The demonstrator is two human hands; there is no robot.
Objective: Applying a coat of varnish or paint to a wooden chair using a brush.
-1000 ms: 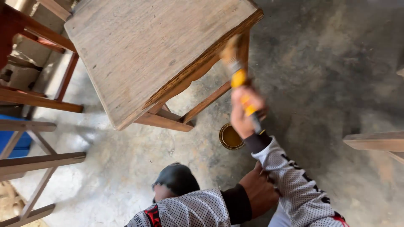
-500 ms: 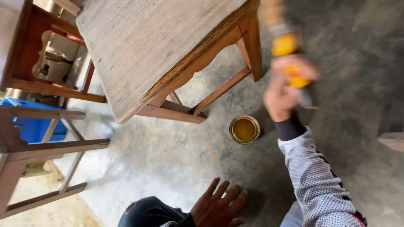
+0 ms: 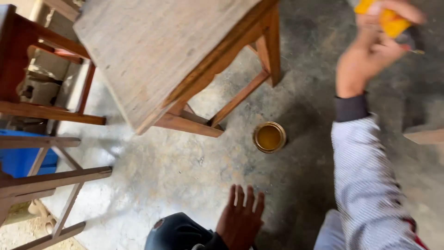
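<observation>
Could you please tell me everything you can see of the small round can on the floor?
The can is a small, round, open container with a metallic, brass-coloured rim and no lid on it. It holds a yellow-brown liquid that nearly fills it. It stands upright on the grey concrete floor, just beside the lower rail of the wooden table, apart from its legs. Nothing touches it: the left hand lies spread below it, and the right hand, gripping a yellow-handled tool, is raised above and to its right.

The right hand point(image 3: 370, 60) is raised at arm's length, fingers closed in a tight grip, its sleeved forearm angled upward. The left hand point(image 3: 240, 220) is low, palm down, fingers spread.
</observation>
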